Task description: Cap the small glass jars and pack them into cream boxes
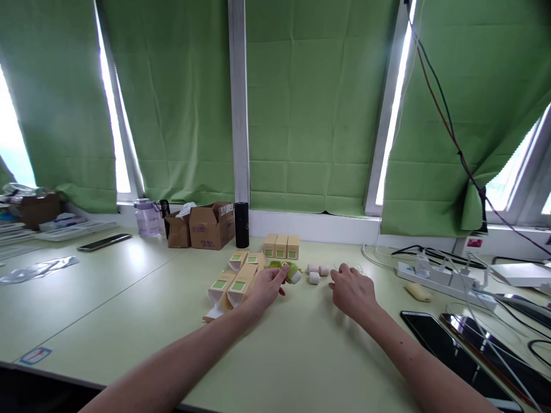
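My left hand (272, 282) is closed on a small green-and-white piece (294, 273), pinched between thumb and fingers. Another green bit (275, 264) shows just behind the fingertips. To the right, my right hand (352, 288) is low over the table with its fingers curled together; whatever may be in them is hidden. Several small pale pink-white cylinders (314, 278) lie between the two hands, nearest the right fingertips. Beside my left wrist are several kraft-paper boxes (239, 287) with green labels, some with flaps open. Three closed kraft boxes (281, 246) stand in a row behind.
A black cylinder (241, 225), cardboard box (210, 225) and purple bottle (147, 218) stand along the back. At the right are a power strip (443, 282) with cables, a beige object (418, 292) and phones (451, 353). Another phone (104, 242) lies at left.
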`<action>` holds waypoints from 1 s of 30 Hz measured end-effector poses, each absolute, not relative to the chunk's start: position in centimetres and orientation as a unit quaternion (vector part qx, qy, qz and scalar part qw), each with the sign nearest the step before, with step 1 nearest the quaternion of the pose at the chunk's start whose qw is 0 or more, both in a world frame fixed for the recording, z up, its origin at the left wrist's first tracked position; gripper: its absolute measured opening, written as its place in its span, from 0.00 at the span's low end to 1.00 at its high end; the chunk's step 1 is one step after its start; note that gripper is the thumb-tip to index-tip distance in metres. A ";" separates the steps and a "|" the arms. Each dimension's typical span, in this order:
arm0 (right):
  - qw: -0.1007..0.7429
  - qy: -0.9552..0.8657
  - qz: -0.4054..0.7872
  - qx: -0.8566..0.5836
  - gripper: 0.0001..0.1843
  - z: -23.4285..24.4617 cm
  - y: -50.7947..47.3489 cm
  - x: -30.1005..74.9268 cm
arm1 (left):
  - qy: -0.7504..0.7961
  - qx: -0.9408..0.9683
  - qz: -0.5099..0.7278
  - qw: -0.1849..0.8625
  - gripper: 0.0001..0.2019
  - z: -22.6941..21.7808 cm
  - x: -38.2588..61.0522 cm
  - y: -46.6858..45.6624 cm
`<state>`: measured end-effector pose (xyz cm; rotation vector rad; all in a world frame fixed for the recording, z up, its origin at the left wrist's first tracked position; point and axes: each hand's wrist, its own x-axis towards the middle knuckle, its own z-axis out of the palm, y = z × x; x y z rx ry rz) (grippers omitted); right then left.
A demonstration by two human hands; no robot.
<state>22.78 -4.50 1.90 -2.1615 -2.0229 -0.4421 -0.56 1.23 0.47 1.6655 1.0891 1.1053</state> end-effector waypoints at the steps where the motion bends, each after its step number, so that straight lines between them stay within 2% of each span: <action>1: 0.055 -0.671 -0.136 -0.727 0.11 2.0 -4.4 22.9 | 0.431 0.664 0.445 0.419 0.34 0.4 -0.6 1.2; 4: 0.029 -0.672 -0.121 -0.730 0.10 2.1 -4.3 23.0 | 0.424 0.662 0.453 0.420 0.34 0.5 -0.6 1.2; 11: 0.042 -0.710 -0.117 -0.693 0.11 1.7 -5.4 20.5 | 0.417 0.655 0.464 0.426 0.34 0.3 -0.6 1.4; 18: 0.182 -0.807 -0.072 -0.557 0.08 0.9 -7.5 17.3 | 0.393 0.649 0.488 0.433 0.32 0.6 -0.5 1.1; 22: 0.267 -0.784 -0.037 -0.560 0.18 0.7 -7.2 18.2 | 0.391 0.644 0.494 0.434 0.31 0.7 -0.5 1.0; 24: 0.313 -0.758 0.008 -0.572 0.25 0.1 -6.3 19.1 | 0.394 0.643 0.496 0.430 0.31 0.6 -0.6 1.1; 26: 0.359 -0.742 0.104 -0.556 0.32 -0.9 -5.2 19.9 | 0.398 0.641 0.500 0.426 0.31 0.5 -0.7 1.2; 30: 0.413 -0.712 0.275 -0.497 0.34 -2.9 -3.3 20.5 | 0.392 0.644 0.504 0.421 0.31 0.4 -0.8 1.2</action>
